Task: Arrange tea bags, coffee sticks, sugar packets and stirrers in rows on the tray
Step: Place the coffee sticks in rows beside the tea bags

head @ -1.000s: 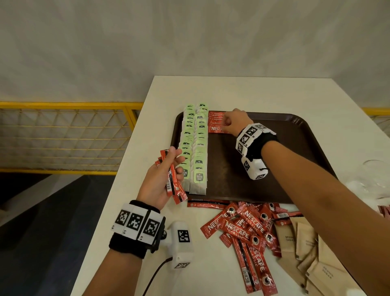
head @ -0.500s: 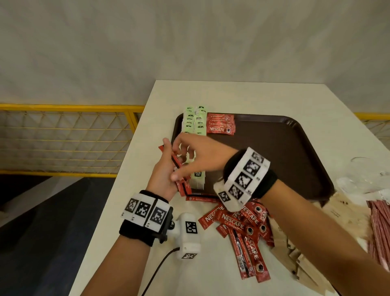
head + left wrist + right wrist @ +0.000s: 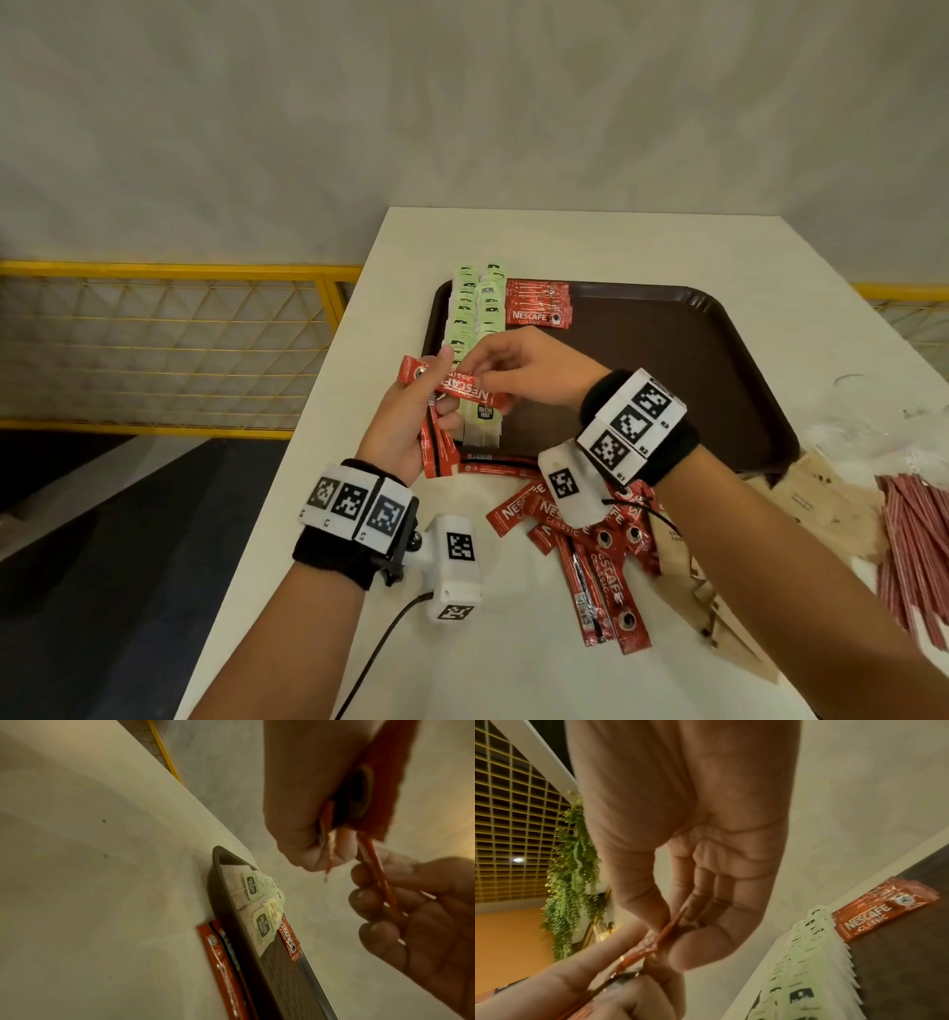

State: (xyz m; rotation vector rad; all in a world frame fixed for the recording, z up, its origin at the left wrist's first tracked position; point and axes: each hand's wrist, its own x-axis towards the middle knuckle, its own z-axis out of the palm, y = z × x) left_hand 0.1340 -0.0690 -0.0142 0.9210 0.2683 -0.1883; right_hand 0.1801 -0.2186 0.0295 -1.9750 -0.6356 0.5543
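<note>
The brown tray [image 3: 667, 360] carries two rows of green tea bags [image 3: 475, 318] along its left side, with a short stack of red coffee sticks [image 3: 536, 308] beside them at the far end. My left hand [image 3: 411, 416] holds a bundle of red coffee sticks [image 3: 436, 452] above the tray's near left corner. My right hand [image 3: 506, 372] pinches one coffee stick [image 3: 452, 383] lying crosswise on top of that bundle. In the right wrist view the pinched stick [image 3: 664, 933] shows edge-on between thumb and fingers.
Loose coffee sticks [image 3: 590, 555] lie heaped on the white table [image 3: 513, 668] in front of the tray. Brown sugar packets [image 3: 821, 503] and red stirrers [image 3: 919, 545] lie at the right. A yellow railing [image 3: 179, 349] runs past the table's left edge.
My right hand left the stack at the tray's far end, came back to my left hand and pulled one stick crosswise out of the bundle.
</note>
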